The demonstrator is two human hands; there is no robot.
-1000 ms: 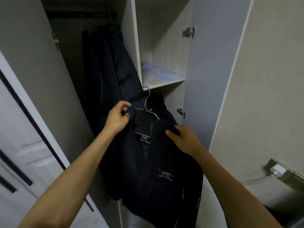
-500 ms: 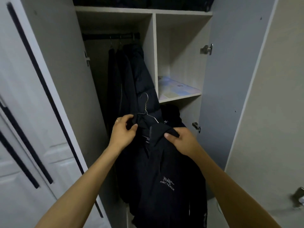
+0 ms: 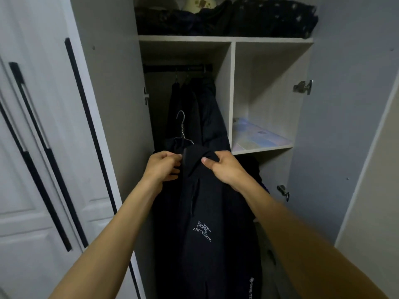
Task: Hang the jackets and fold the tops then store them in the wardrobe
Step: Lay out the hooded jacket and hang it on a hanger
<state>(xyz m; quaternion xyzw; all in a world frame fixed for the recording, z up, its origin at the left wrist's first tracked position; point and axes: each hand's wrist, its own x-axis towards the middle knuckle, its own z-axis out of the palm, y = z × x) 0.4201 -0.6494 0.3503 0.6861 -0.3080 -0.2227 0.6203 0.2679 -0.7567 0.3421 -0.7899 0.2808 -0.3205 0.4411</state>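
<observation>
A dark navy jacket point(image 3: 203, 229) with a white chest logo hangs from a thin wire hanger point(image 3: 183, 128), held up in front of the open wardrobe. My left hand point(image 3: 163, 167) pinches the jacket's left shoulder near the collar. My right hand point(image 3: 222, 167) grips the right shoulder fabric, thumb on top. The hanger's hook points up, below the dark rail point(image 3: 177, 67) and free of it. Other dark jackets point(image 3: 207, 113) hang from that rail behind.
A vertical divider point(image 3: 232, 93) separates the hanging bay from a shelf point(image 3: 259, 140) lined with pale patterned paper. Dark folded things point(image 3: 272, 16) fill the top shelf. The right door point(image 3: 345, 104) stands open; white doors with black handles point(image 3: 36, 137) stand at left.
The jacket has come up and closer to the hanging bay, and my hands have drawn nearer each other at its shoulders. My view has tilted upward, showing the top shelf.
</observation>
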